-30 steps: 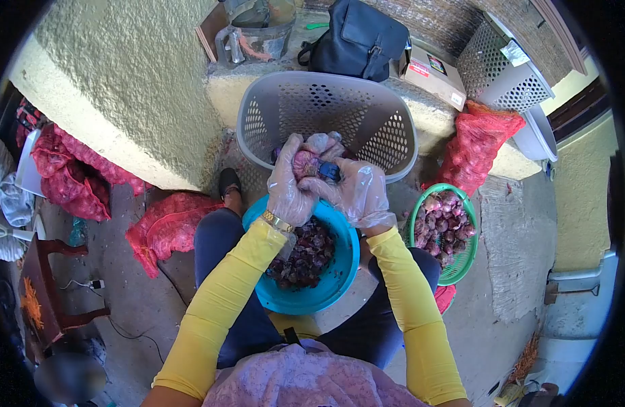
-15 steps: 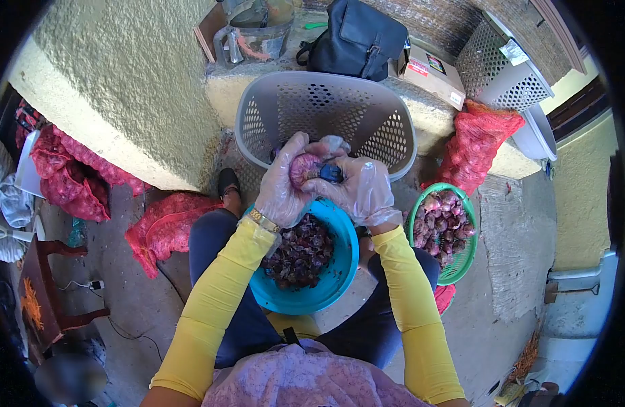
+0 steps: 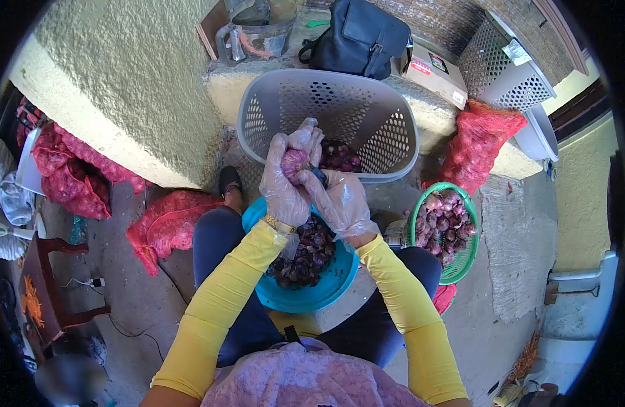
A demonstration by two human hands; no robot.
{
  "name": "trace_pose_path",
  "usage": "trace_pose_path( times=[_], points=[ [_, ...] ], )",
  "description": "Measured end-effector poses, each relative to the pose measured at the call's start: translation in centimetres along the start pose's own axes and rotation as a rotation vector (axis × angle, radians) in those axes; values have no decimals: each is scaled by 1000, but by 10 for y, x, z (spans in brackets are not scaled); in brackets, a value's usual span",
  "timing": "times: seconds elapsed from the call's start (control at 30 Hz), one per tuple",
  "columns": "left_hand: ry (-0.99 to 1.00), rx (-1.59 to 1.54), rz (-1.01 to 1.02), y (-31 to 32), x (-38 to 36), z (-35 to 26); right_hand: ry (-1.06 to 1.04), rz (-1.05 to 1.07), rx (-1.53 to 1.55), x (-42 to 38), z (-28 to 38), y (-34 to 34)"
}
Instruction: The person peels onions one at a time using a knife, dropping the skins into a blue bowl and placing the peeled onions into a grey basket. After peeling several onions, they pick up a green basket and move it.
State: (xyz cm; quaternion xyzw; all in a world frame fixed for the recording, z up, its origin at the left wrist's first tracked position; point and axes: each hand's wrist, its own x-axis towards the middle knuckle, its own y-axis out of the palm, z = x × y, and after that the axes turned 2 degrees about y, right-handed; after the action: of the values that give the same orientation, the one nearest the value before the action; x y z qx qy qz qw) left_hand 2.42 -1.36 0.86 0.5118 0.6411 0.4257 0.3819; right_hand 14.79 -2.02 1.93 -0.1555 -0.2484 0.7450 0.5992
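Observation:
A purple-red onion (image 3: 295, 164) is held in my left hand (image 3: 283, 195), its fingers curled round it. My right hand (image 3: 346, 207) is closed on a small dark blue tool (image 3: 320, 177), pressed near the onion; its exact kind is hidden by my fingers. Clear plastic gloves cover both hands. Below them, a turquoise basin (image 3: 347, 271) between my legs holds dark onion skins (image 3: 305, 261). Just beyond my hands stands a grey perforated basket (image 3: 387, 108), with several red onions (image 3: 341, 157) on its bottom.
A green basket (image 3: 470, 254) of onions stands right of my knee. Red mesh sacks flank me, one at right (image 3: 482, 142) and one at left (image 3: 173, 220). Behind the grey basket a ledge carries a black bag (image 3: 366, 41) and a cardboard box (image 3: 434, 71). A wooden stool (image 3: 44, 292) lies at left.
Both hands have shifted slightly left with the onion and have turned, the right one tilting further over. Onions in the grey basket, hidden before, now show.

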Motion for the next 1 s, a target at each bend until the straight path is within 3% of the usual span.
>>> trace_pose_path(
  times=[0.1,0.17,0.2,0.27,0.4,0.43,0.47,0.57,0.67,0.7,0.77,0.83,0.87,1.0],
  points=[
    [21,98,60,8,0,-6,-45,-43,-7,2,5,-11],
    [-191,20,256,8,2,-15,-210,-95,-114,6,5,-22],
    [-191,20,256,5,4,-19,-235,-72,-213,7,12,-33],
    [-443,36,159,1,7,-25,-296,-80,-234,10,11,-38],
    [-312,102,208,0,1,-12,-297,-134,-271,2,15,-30],
    [-188,63,171,2,-1,-6,-296,-135,-272,1,14,-24],
    [-64,26,133,3,-2,-2,-214,-119,-205,1,11,-16],
    [59,76,97,6,-2,1,-100,-68,-47,1,5,-7],
    [-39,149,169,3,1,-3,-97,-35,217,3,3,-9],
    [-39,148,168,6,1,-8,-123,-48,72,4,2,-16],
    [-369,116,220,14,2,-22,-150,-62,-71,7,4,-30],
    [-407,78,197,-2,6,-21,-324,-38,-303,8,11,-43],
    [-445,40,172,-10,7,-19,-277,-21,-387,9,14,-44],
    [-272,51,168,0,-1,-10,-267,-91,-323,3,15,-26]
  ],
)
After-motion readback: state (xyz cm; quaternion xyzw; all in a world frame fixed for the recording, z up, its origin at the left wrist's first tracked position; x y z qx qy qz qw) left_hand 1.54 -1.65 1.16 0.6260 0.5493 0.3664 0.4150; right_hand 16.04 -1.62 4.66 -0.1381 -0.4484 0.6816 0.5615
